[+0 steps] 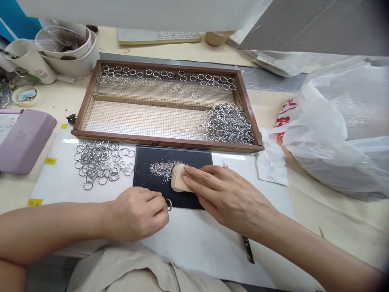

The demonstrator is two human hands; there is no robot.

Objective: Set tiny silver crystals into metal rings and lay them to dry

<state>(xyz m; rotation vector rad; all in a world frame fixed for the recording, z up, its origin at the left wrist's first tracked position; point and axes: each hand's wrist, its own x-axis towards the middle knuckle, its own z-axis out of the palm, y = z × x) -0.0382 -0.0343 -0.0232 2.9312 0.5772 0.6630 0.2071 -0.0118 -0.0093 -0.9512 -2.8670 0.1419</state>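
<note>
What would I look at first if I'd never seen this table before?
Probably the big shiny heap of rings in the near right corner of the brown-framed mesh tray. Next come the tiny glittering bits on the black pad, where the right hand holds a pale block. The left hand holds one ring at the pad's near edge.

Counted two hands [139,213], one pale block [178,180], one black board [140,168], one heap of tiny silvery bits [164,168] and one mesh tray [168,142]. Tallied one held ring [170,205] and two piles of rings [226,123], too tangled to number. Found three yellow tabs [50,161].
</note>
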